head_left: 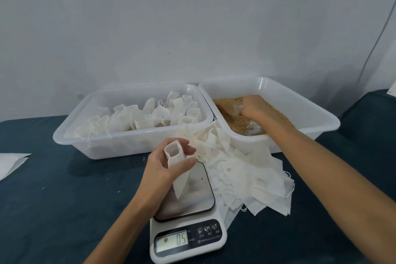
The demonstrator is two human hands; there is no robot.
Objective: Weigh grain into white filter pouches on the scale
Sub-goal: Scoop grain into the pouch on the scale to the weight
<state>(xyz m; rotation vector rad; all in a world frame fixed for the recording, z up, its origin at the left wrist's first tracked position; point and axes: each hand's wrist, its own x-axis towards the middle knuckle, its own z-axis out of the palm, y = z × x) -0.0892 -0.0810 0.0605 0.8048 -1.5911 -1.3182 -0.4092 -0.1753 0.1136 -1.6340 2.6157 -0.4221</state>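
Note:
My left hand [165,165] holds an empty white filter pouch [176,169] upright with its mouth spread open, its lower tip touching the steel platform of the scale [192,197]. The scale's display [171,241] reads 0.5. My right hand [254,106] is down in the right white tub [310,113], gripping a clear scoop [236,108] that is dug into the brown grain [237,121].
The left white tub [70,133] holds several filled pouches [150,115]. A loose pile of flat empty pouches [246,176] lies right of the scale. White paper [10,163] sits at the left edge of the dark blue tabletop. A few stray grains lie about.

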